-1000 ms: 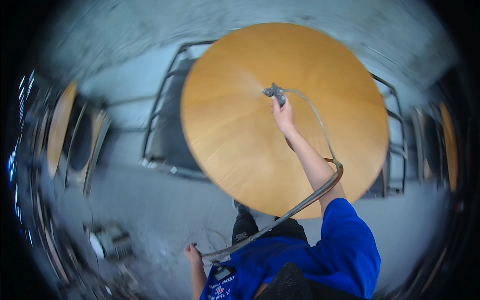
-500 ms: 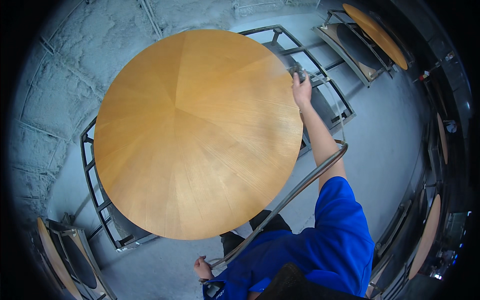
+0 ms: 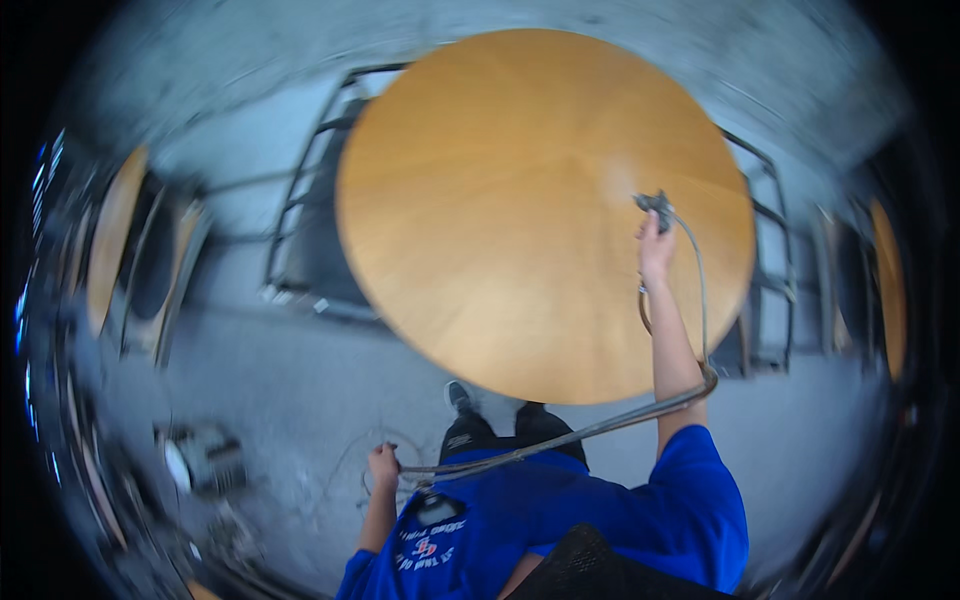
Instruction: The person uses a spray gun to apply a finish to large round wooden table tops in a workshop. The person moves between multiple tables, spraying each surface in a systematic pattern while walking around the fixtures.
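Right hand (image 3: 655,252) is curled round the gun (image 3: 657,206), its body lying left-right, pointing left above the tabletop (image 3: 500,230); left hand (image 3: 383,464) grips the hose (image 3: 570,437), stretched rightward.

Boxy object (image 3: 214,462) on grey floor (image 3: 290,365)

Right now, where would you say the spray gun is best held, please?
The spray gun is probably best gripped by its handle, from the near side: that part reaches back into the right hand, while the nozzle faces left and the hose curves right.
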A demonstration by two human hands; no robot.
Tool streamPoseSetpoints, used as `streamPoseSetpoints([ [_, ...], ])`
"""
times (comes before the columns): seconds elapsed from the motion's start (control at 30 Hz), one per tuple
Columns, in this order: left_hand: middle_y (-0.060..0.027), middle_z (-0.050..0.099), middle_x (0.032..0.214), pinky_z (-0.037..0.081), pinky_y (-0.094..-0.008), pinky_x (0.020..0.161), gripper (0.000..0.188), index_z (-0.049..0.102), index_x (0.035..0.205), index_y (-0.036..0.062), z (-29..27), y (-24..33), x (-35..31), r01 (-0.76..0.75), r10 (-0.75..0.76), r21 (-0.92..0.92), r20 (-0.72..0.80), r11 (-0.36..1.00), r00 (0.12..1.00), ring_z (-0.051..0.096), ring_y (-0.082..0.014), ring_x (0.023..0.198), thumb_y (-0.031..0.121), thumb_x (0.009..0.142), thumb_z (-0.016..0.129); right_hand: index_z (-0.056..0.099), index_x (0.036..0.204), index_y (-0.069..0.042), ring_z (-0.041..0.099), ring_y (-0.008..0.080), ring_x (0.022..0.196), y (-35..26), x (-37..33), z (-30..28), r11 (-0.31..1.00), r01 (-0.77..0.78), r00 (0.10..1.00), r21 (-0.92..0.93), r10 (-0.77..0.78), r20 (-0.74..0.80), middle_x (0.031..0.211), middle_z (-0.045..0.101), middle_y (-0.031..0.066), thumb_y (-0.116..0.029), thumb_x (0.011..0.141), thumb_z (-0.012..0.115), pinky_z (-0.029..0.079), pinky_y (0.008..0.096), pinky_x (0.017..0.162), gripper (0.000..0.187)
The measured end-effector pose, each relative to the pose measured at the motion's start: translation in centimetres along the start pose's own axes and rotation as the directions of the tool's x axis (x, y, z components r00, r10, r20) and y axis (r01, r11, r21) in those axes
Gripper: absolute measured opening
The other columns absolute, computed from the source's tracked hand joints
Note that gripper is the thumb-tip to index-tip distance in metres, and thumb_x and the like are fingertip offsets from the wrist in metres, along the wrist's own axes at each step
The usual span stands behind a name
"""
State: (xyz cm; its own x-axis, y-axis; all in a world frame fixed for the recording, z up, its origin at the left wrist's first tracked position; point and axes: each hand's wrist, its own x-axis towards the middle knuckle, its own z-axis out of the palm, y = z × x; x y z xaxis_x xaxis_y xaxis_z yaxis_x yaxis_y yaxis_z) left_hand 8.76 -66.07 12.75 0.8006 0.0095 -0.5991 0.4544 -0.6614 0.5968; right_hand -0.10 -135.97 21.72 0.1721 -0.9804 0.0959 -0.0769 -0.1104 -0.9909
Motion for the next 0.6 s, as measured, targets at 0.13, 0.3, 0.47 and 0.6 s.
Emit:
streamPoseSetpoints([
  [0.13, -0.0050, 0.054, 0.056, 0.039, -0.0346, 0.047, 0.032, 0.072, 0.094, -0.0015, -6.2, -5.0, -0.7, 0.188, -0.214, -0.162, -0.157, 0.969, 0.964, 0.050, -0.0159, 0.046, 0.025, 0.093, 0.053, 0.059, 0.112, -0.003, 0.056, 0.0086, 0.062, -4.2, -6.0, 12.9, 0.999, -0.023, 0.992, -0.029, 0.027, 0.127, 0.076, 0.060, 0.0005, -0.027, 0.101, 0.060, 0.049, 0.0259, 0.056, 0.026],
  [0.3, -0.0049, 0.052, 0.055, 0.039, -0.0332, 0.047, 0.032, 0.072, 0.089, -0.0017, -11.1, -10.1, -2.2, 0.184, -0.238, -0.187, -0.327, 0.965, 0.915, 0.050, -0.0173, 0.049, 0.025, 0.090, 0.053, 0.056, 0.124, -0.005, 0.059, 0.0105, 0.065, -9.0, -13.3, 27.1, 0.997, -0.056, 0.944, 0.057, 0.035, 0.329, 0.081, 0.064, 0.0022, -0.029, 0.100, 0.061, 0.048, 0.0278, 0.059, 0.035],
  [0.47, -0.0036, 0.049, 0.054, 0.038, -0.0327, 0.046, 0.033, 0.071, 0.088, -0.0028, -11.8, -10.2, -4.6, 0.230, -0.345, -0.322, -0.366, 0.918, 0.864, 0.050, -0.0173, 0.049, 0.025, 0.091, 0.053, 0.052, 0.134, -0.005, 0.058, 0.0099, 0.066, -11.4, -19.4, 36.0, 0.979, -0.094, 0.848, 0.182, -0.017, 0.529, 0.080, 0.063, 0.0025, -0.026, 0.100, 0.060, 0.048, 0.0274, 0.060, 0.041],
  [0.6, -0.0027, 0.049, 0.057, 0.038, -0.0338, 0.049, 0.033, 0.071, 0.088, -0.0020, -11.8, -7.5, -6.2, 0.194, -0.309, -0.306, -0.393, 0.932, 0.866, 0.048, -0.0161, 0.051, 0.025, 0.091, 0.053, 0.051, 0.136, -0.004, 0.059, 0.0094, 0.067, -13.0, -21.5, 35.3, 0.980, -0.023, 0.757, 0.197, -0.112, 0.644, 0.081, 0.064, 0.0029, -0.025, 0.100, 0.060, 0.048, 0.0272, 0.061, 0.043],
])
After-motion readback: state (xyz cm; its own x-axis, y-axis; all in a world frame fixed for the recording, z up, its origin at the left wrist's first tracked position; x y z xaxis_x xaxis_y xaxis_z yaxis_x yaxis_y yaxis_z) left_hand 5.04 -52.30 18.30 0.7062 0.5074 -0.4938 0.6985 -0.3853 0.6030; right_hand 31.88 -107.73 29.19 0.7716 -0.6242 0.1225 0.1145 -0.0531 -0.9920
